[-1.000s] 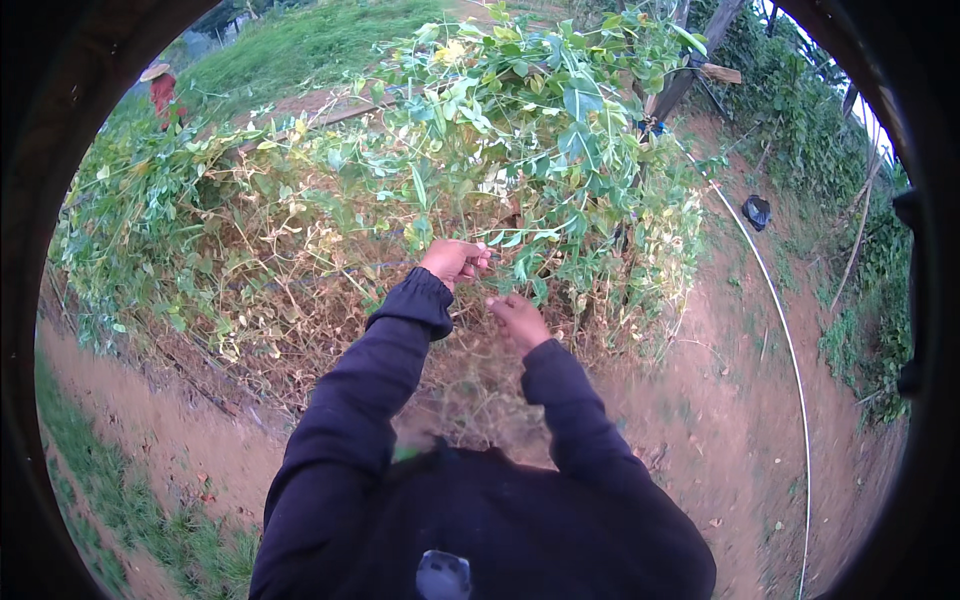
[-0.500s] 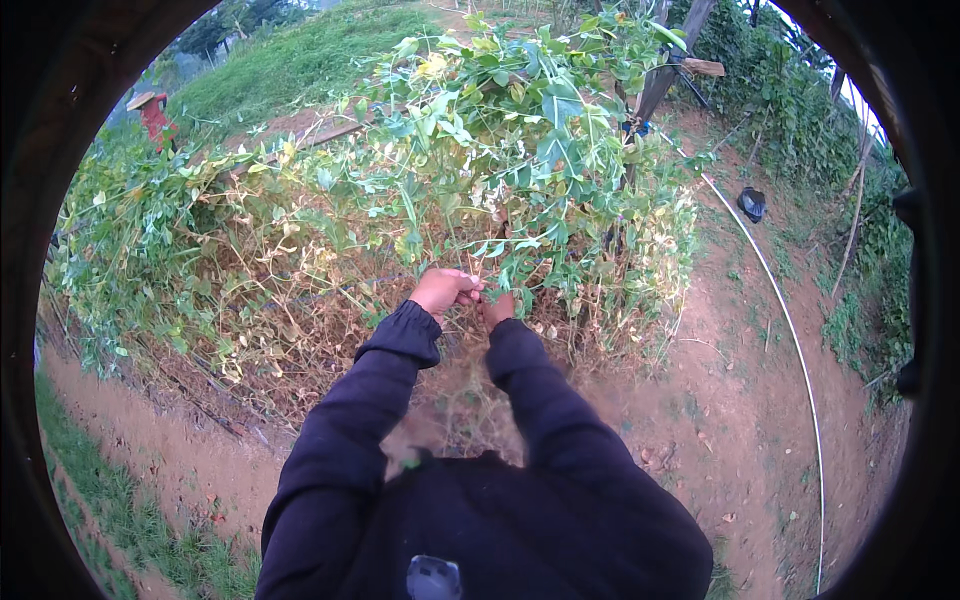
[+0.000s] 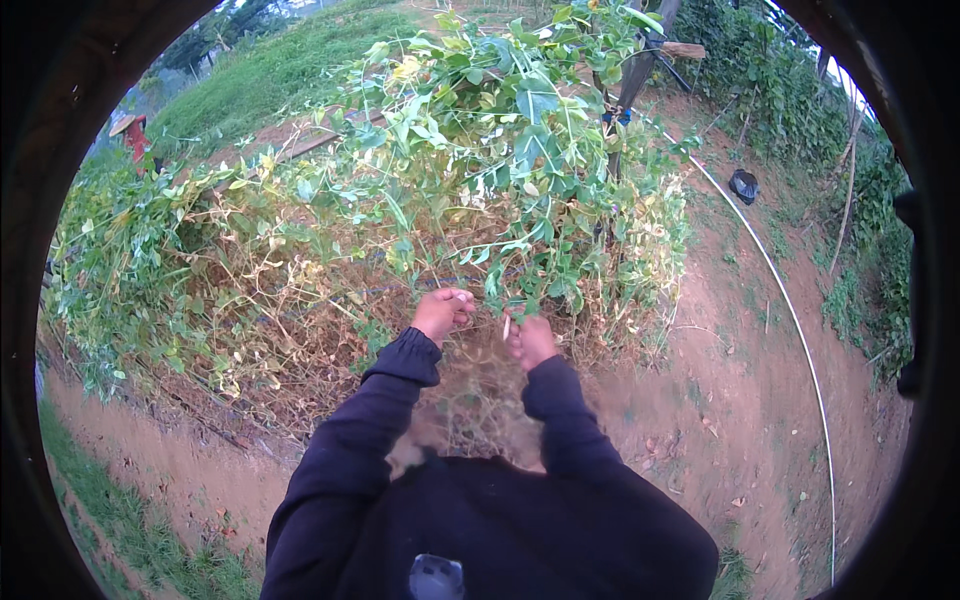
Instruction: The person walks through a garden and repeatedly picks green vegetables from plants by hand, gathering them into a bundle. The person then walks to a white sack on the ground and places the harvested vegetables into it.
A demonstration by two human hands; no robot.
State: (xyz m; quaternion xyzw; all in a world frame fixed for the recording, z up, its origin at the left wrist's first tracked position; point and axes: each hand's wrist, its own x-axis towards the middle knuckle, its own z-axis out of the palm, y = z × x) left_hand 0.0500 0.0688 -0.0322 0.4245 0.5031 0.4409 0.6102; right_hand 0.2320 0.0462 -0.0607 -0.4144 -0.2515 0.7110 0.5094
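Note:
A tall row of pea plants [image 3: 440, 140] stands before me, leafy green on top and dry and brown lower down. Against its lower front, my left hand [image 3: 442, 314] is closed, with thumb and fingertips pinched together; whatever they hold is too small to make out. A short way to its right, my right hand [image 3: 533, 341] is closed on a pale, slender pea pod [image 3: 506, 327], which points upward beside green leaves. A green pod [image 3: 396, 212] hangs among the leaves above my left hand.
A wooden post [image 3: 636, 75] with blue tie rises at the row's right end. A long white pipe [image 3: 775, 275] runs over the bare soil, near a black plastic bag [image 3: 743, 186]. Far left, a person in red [image 3: 136, 138] wears a hat. Grass [image 3: 130, 510] grows lower left.
My hands have drawn apart. The right hand has moved right and slightly nearer to me, and the pale pod now shows in it. The left has dropped slightly.

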